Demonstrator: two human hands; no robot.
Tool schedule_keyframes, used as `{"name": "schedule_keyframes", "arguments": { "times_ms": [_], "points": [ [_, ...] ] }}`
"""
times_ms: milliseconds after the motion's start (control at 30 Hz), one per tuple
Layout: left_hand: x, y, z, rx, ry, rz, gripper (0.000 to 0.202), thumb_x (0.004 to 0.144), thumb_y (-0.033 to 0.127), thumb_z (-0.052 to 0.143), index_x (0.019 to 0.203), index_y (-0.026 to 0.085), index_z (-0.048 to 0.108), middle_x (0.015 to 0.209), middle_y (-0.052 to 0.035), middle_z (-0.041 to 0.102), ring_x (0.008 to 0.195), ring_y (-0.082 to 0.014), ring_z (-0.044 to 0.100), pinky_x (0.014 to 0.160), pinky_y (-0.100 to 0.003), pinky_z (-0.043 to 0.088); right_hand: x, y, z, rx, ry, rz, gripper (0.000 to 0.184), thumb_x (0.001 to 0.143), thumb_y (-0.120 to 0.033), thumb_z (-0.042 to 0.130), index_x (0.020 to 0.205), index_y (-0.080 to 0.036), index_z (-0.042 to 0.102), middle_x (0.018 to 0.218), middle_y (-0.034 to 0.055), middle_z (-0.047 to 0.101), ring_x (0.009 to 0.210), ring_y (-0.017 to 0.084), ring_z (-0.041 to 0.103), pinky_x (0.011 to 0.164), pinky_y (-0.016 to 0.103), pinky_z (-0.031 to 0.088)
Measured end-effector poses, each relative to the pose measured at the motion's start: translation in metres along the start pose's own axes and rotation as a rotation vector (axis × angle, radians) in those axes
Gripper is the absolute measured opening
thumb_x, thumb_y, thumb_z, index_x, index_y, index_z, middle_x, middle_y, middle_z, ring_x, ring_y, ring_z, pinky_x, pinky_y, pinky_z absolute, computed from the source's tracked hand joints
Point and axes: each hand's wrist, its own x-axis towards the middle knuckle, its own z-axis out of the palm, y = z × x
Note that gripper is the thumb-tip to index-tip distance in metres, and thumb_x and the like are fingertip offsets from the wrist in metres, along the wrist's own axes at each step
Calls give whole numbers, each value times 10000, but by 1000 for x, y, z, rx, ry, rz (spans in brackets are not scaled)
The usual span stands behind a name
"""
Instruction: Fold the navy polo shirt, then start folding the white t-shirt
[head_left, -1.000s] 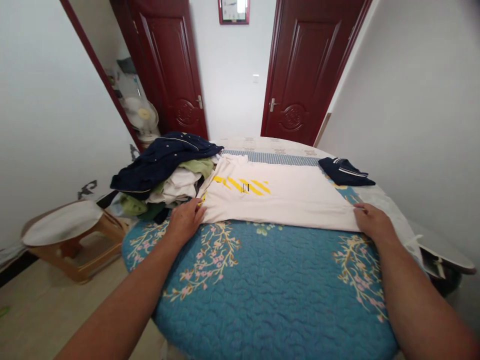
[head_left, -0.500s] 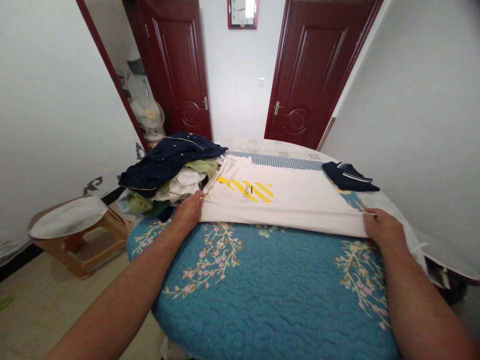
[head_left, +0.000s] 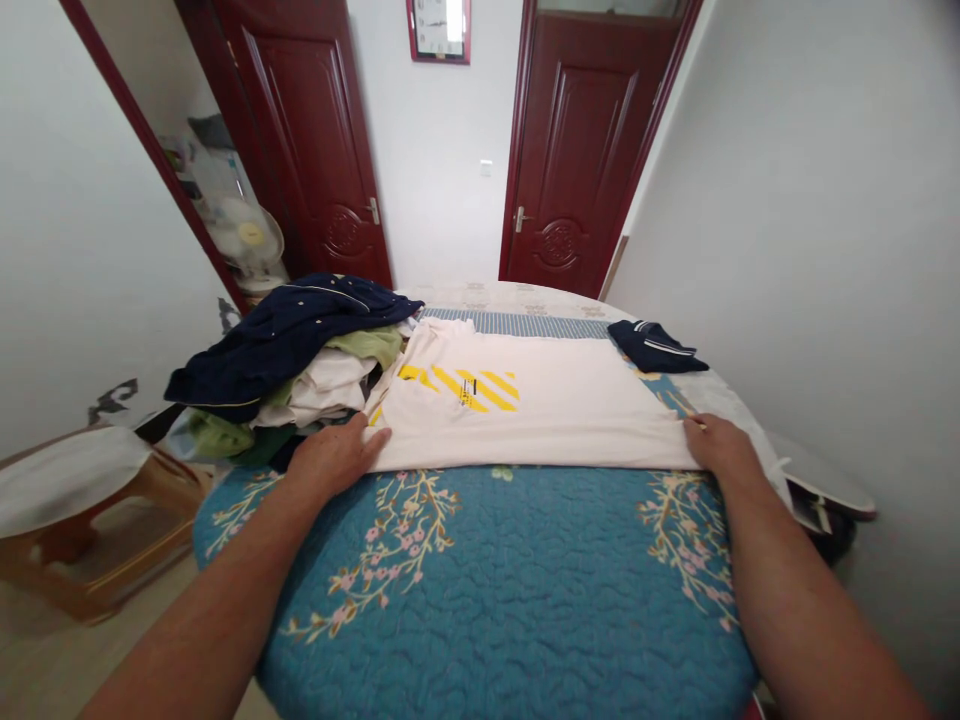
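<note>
A white T-shirt with yellow diagonal stripes lies spread across the bed, its near edge folded over. My left hand rests on the shirt's near left corner, fingers on the folded edge. My right hand holds the near right corner between its fingers. Below both hands spreads a blue floral quilt. Beside my left hand stands a heap of mixed clothes, topped by a navy garment.
A folded navy garment lies on the bed beyond my right hand. A wooden stool with a white seat stands at the left, and a wall runs along the bed's right side. Dark red doors stand ahead.
The shirt's folded near edge has come slightly toward me with both hands. The whole view has shifted, with the room sliding left and the doors rising in the picture.
</note>
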Motion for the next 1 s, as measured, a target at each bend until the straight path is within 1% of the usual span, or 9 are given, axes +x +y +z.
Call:
{"name": "schedule_keyframes", "arguments": {
  "times_ms": [200,367,433,567,667,733,833,933,1000],
  "points": [
    [2,-5,-3,-30,-36,-77,677,967,700,328,1291,203,655,1146,-229,758,1076,-418,731,903,-490,542,-3,-3,-1,-100,-52,10,495,1008,-405,419,1197,-136,789,1131,207,781,1077,330,735,928,409,550],
    [1,-9,-2,-10,-51,-118,525,1020,527,281,1208,227,669,1122,-216,762,1007,-419,743,858,-522,543,-10,-6,-3,-105,-23,49,493,1002,-401,426,1194,-125,787,1132,232,772,1061,349,739,924,444,558],
    [0,-10,-2,8,-64,-154,456,1014,475,319,1175,222,663,1165,-214,755,1006,-433,739,855,-545,539,-14,-10,-7,-102,-16,68,473,999,-391,435,1187,-139,788,1105,227,776,1038,338,746,915,442,563],
    [-4,-12,-7,49,-60,-233,369,1007,401,339,1150,228,633,1309,-183,718,1054,-436,730,878,-573,539,-21,-16,-17,-124,-2,151,402,976,-334,473,1151,-163,791,1030,212,775,992,321,750,875,441,577],
    [0,-11,-15,70,-18,-210,395,1027,411,294,1154,231,622,1326,-164,705,1066,-413,721,870,-575,554,-23,-22,-25,-120,60,205,390,970,-287,472,1159,-151,784,1054,224,756,1009,322,734,893,453,569],
    [11,-8,-19,66,54,-151,425,1034,437,311,1238,223,615,1337,-166,690,1081,-398,706,885,-568,560,-22,-28,-30,-79,178,129,416,989,-274,443,1218,-142,764,1137,221,737,1081,318,703,959,455,548],
    [34,2,-22,-13,138,-12,466,1034,365,367,1434,230,565,1472,-154,605,1169,-364,672,980,-535,542,-18,-41,-30,-6,285,-124,431,990,-239,435,1287,-142,732,1278,182,707,1222,305,625,1095,454,478],
    [57,16,-18,-85,130,165,543,1001,234,439,1536,237,533,1584,-152,502,1266,-322,627,1065,-465,504,-16,-50,-21,9,200,-307,431,935,-174,484,1288,-151,730,1355,142,687,1292,294,569,1151,451,430],
    [67,25,-13,-106,102,196,580,985,213,476,1562,250,524,1625,-163,450,1296,-322,610,1060,-445,504,-15,-52,-12,-26,125,-331,407,918,-166,509,1249,-148,746,1351,144,687,1290,300,565,1140,449,431]
  ]
}}
